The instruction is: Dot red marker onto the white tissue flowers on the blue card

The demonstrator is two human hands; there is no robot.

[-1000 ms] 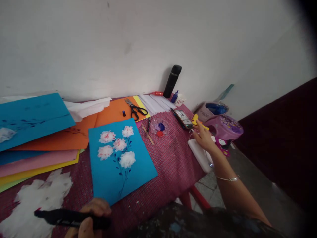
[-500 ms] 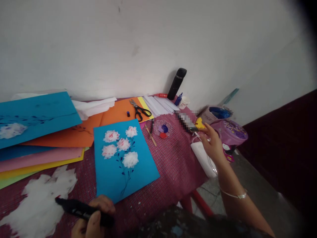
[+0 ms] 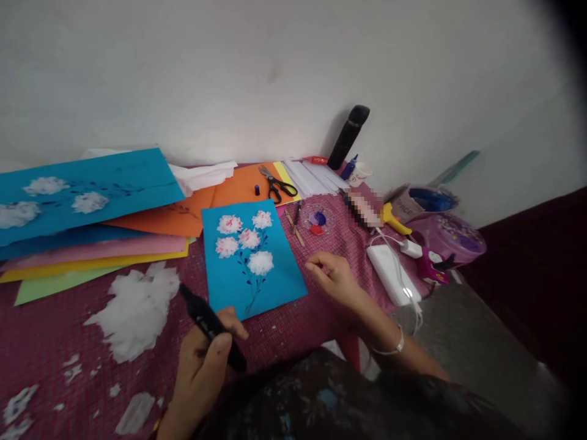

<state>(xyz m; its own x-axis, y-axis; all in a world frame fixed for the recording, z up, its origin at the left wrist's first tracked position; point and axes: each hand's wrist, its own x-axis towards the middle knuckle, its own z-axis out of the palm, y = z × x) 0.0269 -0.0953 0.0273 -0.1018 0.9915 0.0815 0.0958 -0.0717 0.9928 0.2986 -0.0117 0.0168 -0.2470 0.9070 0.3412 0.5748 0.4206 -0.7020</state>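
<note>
My left hand [image 3: 206,360] is wrapped round a black marker [image 3: 213,333], its dark tip pointing up and away over the cloth. My right hand [image 3: 337,278] hovers by the right edge of a blue sheet [image 3: 284,287], fingers curled in, with nothing visible in them. On that sheet are white and pink-tinted tissue flowers [image 3: 249,238] above painted dark stems and leaves. To the left of the marker lies a heap of white tissue pieces [image 3: 137,311]. Beyond the right hand sits a clear palette [image 3: 305,214] with purple and red paint.
Stacked coloured sheets [image 3: 114,247] lie left under another flowered blue sheet [image 3: 114,177]. Scissors [image 3: 277,184], a small dark cap [image 3: 257,190] and a black bottle [image 3: 348,137] stand toward the wall. At right are a white power bank [image 3: 389,275] with cables, a yellow tool [image 3: 394,219] and purple container [image 3: 449,241].
My right hand has left the yellow tool and come back toward the blue sheet, its fingers now curled. The marker in my left hand has moved right, off the tissue heap. The view has shifted.
</note>
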